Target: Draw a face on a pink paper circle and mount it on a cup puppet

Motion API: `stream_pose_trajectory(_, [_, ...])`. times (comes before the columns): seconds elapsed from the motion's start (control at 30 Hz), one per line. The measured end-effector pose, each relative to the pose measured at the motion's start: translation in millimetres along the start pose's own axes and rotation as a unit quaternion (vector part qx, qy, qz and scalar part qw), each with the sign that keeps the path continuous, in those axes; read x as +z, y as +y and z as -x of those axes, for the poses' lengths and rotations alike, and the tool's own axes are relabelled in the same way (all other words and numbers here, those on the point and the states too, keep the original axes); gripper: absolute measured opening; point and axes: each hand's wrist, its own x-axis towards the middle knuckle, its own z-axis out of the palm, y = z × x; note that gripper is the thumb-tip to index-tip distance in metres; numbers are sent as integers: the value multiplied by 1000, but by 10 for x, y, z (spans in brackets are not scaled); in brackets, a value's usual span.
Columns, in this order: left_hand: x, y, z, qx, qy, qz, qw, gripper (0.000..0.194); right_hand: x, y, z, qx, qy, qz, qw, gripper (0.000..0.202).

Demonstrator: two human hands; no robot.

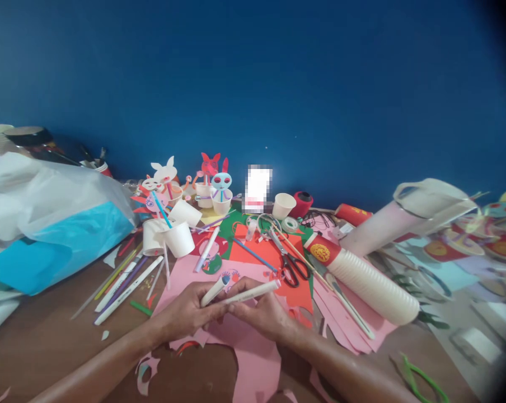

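My left hand (pixel 184 313) is closed around a white marker with a blue end (pixel 214 292), which points up and away from me. A second white marker (pixel 255 291) slants up to the right, gripped under the thumb of my right hand (pixel 267 316). The two hands nearly touch over pink paper (pixel 259 358), and the fingers behind the markers are hidden. Just beyond them, small drawn eyes with lashes (pixel 231 276) show on the pink paper. Black-handled scissors (pixel 293 266) lie past my right hand on orange-red paper (pixel 255 252).
White paper cups (pixel 179 239) and paper-faced cup figures (pixel 221 187) stand at the back. A long stack of cups (pixel 370 285) lies at right, near green scissors (pixel 421 378). Several markers (pixel 129 288) and a plastic bag (pixel 60 212) are at left. A lit phone (pixel 258 187) stands by the wall.
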Motion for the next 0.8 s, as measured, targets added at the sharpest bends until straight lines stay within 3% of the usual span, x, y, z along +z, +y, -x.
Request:
stream_pose_trajectory(0.17, [-10,71,29,17,-31,-3,999,34,33,2,43,-8,-2,-37,999,22])
stream_pose_trajectory(0.4, [-7,232,155,53,-162,84,982,34,112,-275,202,-44,-72,-34,996,22])
stream_pose_trajectory(0.6, [-18,280,186,88,-186,82,975,39,104,-301,198,-54,-122,-39,990,22])
stream_pose_trajectory(0.8, [2,374,256,98,-178,70,977,36,63,-295,242,-79,-126,8,989,15])
